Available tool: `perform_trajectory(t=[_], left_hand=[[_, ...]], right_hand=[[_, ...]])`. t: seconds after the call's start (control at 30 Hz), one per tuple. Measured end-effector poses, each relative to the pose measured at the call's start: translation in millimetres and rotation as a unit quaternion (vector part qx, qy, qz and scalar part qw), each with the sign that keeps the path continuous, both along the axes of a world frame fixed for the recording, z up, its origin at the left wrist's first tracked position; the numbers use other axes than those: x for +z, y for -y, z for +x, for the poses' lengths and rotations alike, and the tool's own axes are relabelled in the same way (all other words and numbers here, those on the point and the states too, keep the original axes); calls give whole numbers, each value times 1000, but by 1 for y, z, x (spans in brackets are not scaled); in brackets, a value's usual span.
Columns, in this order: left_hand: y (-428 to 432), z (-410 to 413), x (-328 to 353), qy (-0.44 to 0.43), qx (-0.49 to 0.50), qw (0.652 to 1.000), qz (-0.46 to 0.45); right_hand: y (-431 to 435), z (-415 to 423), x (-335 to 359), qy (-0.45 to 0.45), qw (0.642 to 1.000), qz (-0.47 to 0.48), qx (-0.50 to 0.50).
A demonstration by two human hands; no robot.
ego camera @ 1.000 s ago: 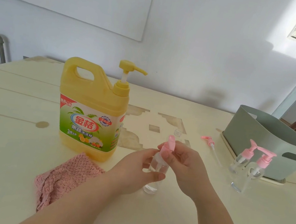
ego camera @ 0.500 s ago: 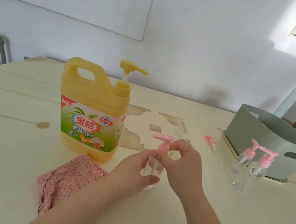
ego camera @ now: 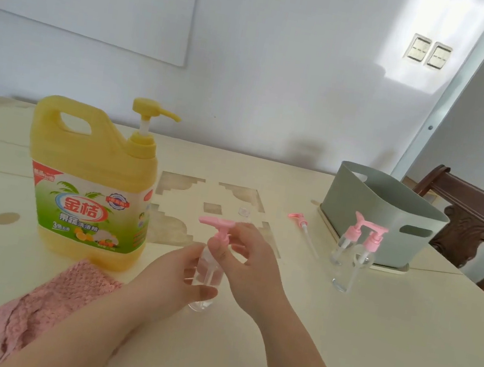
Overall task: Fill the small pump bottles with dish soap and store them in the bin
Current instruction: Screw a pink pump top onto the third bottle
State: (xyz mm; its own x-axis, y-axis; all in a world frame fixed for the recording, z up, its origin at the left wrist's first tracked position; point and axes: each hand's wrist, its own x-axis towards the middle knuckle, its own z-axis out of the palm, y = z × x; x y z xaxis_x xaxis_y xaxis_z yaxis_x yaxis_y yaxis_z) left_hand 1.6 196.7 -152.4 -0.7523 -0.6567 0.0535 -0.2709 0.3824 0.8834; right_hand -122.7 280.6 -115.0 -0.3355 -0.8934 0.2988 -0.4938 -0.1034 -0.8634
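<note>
Table (ego camera: 398, 351): pale cream top, bearing everything listed below.
Dish soap jug (ego camera: 89, 178): yellow, upright at left, pump spout pointing right.
Bin (ego camera: 381, 218): grey-green, handle slots in its walls, far right of the table.
Cloth (ego camera: 56, 306): pink, knitted, crumpled, just in front of the jug.
Left hand (ego camera: 175, 277): fingers and thumb curled round the clear body of the held pump bottle.
Right hand (ego camera: 252, 270): thumb and fingertips pinching the pink collar under the pump head.
Held pump bottle (ego camera: 209, 273): upright, centre, between both hands; base on or just above the table, cannot tell which.
Front pump bottle (ego camera: 357, 265): clear, pink top, standing before the bin.
Rear pump bottle (ego camera: 346, 244): same kind, just beside it.
Loose pump head (ego camera: 300, 219): pink, tube attached, lying flat left of the bin.
Cap (ego camera: 244, 212): small, clear, beyond the hands.
</note>
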Motion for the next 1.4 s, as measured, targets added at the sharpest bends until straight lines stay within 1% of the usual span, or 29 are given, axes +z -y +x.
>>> perform_trajectory(t=[0.03, 0.1, 0.33, 0.4, 0.53, 0.6, 0.7, 0.83, 1.0, 1.13, 1.23, 1.4], left_hand=[[0, -1, 0, 3, -3, 1000, 3], [-3, -7, -1, -5, 2, 1000, 2], [-21, -22, -6, -26, 28, 999, -19], [-23, -23, -3, -24, 25, 999, -19], [-37, -33, 6, -31, 1, 999, 13], [-46, -45, 7, -41, -9, 999, 22], [-55, -67, 7, -53, -24, 998, 17], [-62, -96, 6, -26, -41, 999, 10], [-69, -116, 1, 17, -39, 999, 5], [-70, -121, -4, 34, -41, 999, 8], [-70, -122, -5, 36, -41, 998, 5], [-66, -114, -4, 35, -35, 999, 0]], right_hand=[[-2, -1, 2, -16, 1000, 10, 7], [-7, -5, 3, -44, 999, 11, -11], [-13, -11, -4, -77, 993, -46, -72], [-13, -12, -7, -64, 993, -50, -84], [-23, -24, -8, 19, 993, -62, -97], [-32, -34, -3, 42, 991, -71, -103], [-46, -52, 3, 48, 988, -82, -120], [-66, -83, 2, 60, 978, -92, -175], [-86, -120, 0, 55, 946, -110, -299], [-96, -142, -2, 70, 921, -126, -362], [-99, -147, -1, 73, 911, -135, -383], [-98, -145, -5, 78, 909, -138, -387]])
